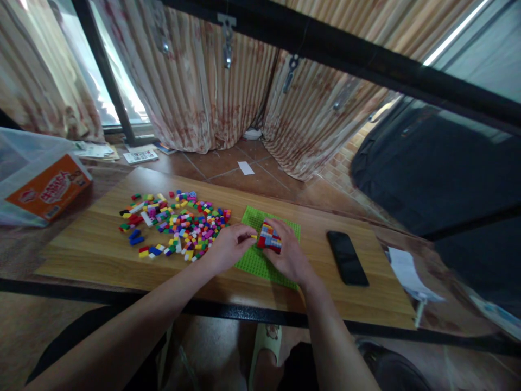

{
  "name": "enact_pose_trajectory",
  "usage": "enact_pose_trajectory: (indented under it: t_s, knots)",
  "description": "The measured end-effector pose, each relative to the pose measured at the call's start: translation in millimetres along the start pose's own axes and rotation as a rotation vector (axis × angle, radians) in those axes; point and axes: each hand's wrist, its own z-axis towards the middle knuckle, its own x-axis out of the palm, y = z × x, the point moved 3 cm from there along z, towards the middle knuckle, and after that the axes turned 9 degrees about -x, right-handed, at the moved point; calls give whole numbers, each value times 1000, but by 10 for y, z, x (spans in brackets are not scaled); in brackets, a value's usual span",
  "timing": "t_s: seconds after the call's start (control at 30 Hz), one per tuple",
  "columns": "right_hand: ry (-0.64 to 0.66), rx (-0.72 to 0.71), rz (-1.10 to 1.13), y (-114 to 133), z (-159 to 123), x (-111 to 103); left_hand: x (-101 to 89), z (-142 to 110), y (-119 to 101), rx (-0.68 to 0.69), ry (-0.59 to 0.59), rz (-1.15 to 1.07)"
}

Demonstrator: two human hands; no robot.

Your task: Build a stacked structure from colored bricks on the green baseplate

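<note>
"With the brick block (269,237) as our dial's centre, what do we see furthest left?"

"Between nine and ten, a plastic box (46,187) just past the left edge of the wooden board (100,231)."

"Then, moving right?"

"At nine, we have the loose bricks (183,225) spread wide, their right fringe just beside the green baseplate (260,266). Between eight and nine comes our left hand (225,250), thumb and fingertips pinched on a small yellow brick (254,237)."

"And the block itself?"

"Over the baseplate; we can't tell whether it's fixed there. Our right hand (291,255), at four, has its fingers and thumb clamped around it."

"Do we have elbow room?"

"Past three, a strip of wood separates baseplate and phone (347,258). Further that way, a paper sheet (413,274) lies beyond the board's right edge. At six, the front edge runs close below the baseplate."
</note>
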Motion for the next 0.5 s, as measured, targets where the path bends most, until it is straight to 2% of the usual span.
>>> enact_pose_trajectory:
  t_s: [0.23,0.37,0.5]
  knots:
    - [-174,-112,-35,247,-16,-42,51,-7,-31,-142,164,-371]
    - [-182,-128,3,257,-17,-46,77,-4,-37,-197,210,-460]
    - [-162,-66,64,226,-19,-47,112,3,-24,-223,228,-487]
